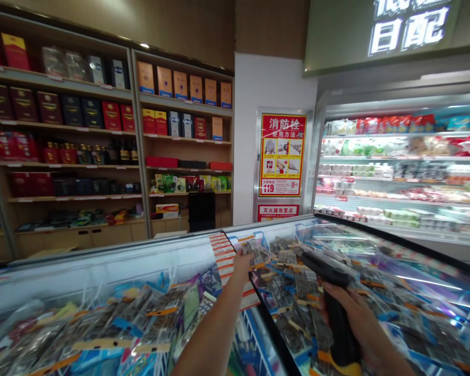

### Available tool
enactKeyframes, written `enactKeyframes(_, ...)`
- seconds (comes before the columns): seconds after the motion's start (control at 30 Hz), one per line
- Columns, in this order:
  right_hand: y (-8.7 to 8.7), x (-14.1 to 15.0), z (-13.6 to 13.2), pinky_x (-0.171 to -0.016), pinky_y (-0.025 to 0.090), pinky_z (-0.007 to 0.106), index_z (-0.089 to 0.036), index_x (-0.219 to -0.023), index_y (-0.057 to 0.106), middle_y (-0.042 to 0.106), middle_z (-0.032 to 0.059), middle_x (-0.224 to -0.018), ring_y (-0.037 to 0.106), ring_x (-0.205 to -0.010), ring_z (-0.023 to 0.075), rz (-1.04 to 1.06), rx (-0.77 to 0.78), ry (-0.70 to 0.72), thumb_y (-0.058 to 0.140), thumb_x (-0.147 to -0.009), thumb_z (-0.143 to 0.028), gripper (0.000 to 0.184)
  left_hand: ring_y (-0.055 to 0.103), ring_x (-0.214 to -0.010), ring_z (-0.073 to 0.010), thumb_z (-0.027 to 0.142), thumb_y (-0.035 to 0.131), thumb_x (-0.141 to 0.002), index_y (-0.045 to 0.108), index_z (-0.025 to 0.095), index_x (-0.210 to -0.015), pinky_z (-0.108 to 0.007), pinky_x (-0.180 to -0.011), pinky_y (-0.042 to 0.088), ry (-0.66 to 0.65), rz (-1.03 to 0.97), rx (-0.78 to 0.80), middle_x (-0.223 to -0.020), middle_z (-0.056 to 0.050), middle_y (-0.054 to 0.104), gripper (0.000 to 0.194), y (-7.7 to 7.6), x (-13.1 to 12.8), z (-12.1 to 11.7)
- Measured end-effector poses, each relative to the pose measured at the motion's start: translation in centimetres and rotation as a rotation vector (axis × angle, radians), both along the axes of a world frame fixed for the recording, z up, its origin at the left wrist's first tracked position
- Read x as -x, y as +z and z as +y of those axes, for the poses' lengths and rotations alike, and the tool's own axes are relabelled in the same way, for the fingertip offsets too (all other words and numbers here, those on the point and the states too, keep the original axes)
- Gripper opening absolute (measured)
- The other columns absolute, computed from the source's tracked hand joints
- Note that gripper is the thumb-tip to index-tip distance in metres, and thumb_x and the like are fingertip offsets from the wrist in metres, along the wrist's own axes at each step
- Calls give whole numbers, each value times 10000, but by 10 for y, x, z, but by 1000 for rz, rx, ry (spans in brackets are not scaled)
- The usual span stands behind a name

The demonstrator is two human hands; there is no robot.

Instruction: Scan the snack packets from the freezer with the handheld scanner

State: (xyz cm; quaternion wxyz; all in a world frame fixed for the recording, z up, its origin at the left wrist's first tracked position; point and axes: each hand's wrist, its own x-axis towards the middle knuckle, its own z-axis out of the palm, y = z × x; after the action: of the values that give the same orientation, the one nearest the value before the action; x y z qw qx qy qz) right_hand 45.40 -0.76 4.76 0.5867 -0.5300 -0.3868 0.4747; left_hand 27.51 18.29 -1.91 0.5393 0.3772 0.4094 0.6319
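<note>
Right hand (339,303) grips scanner (324,267), long head aimed forward-left; left hand (242,263) at packet (258,254), grip unclear

Pretty mixed lighting here tbh. The wooden shelves (186,138) on the left sit kinda dim, while the wall cooler (399,172) on the right glows cool white and the lit sign (409,31) up top is blown out. Glare streaks on the freezer glass (423,277). Whole thing's soft, smeary toward the edges, with wide-angle lines bending and leaning.
</note>
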Motion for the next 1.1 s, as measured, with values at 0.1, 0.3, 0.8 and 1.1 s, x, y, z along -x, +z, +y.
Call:
enactKeyframes(0.1, 5, 26, 5, -349, 340, 207, -148, -540, 545, 536, 3, -414, 474, -364, 108, 10, 6, 68, 605, -657, -445, 325, 602, -597, -155, 185, 697, -463, 581, 146, -816, -309, -633, 474, -41, -176, -31, -691, -26, 650, 374, 0, 43, -20)
enactKeyframes(0.3, -7, 96, 15, -339, 335, 201, -142, -538, 542, 522, -5, -403, 457, -337, 94, 48, -1, 271, 580, -683, -425, 320, 617, -647, -184, 216, 719, -456, 620, 131, -784, -314, -654, 478, 15, -161, -25, -732, -60, 672, 353, -10, 139, -66)
enactKeyframes(0.8, -39, 133, -4, -345, 328, 198, -136, -469, 527, 500, 7, -402, 448, -329, 88, -89, 134, 521, 550, -650, -558, 459, 616, -736, -189, 297, 744, -453, 644, 150, -842, -292, -667, 461, 171, -160, -84, -845, -67, 678, 427, -4, 188, -84)
enactKeyframes(1.1, -33, 139, -15, -361, 323, 195, -136, -521, 533, 498, -2, -417, 440, -335, 83, -128, 133, 513, 529, -686, -496, 395, 620, -751, -195, 252, 732, -470, 627, 144, -866, -302, -685, 467, 137, -225, -123, -840, -60, 676, 423, 4, 170, -86)
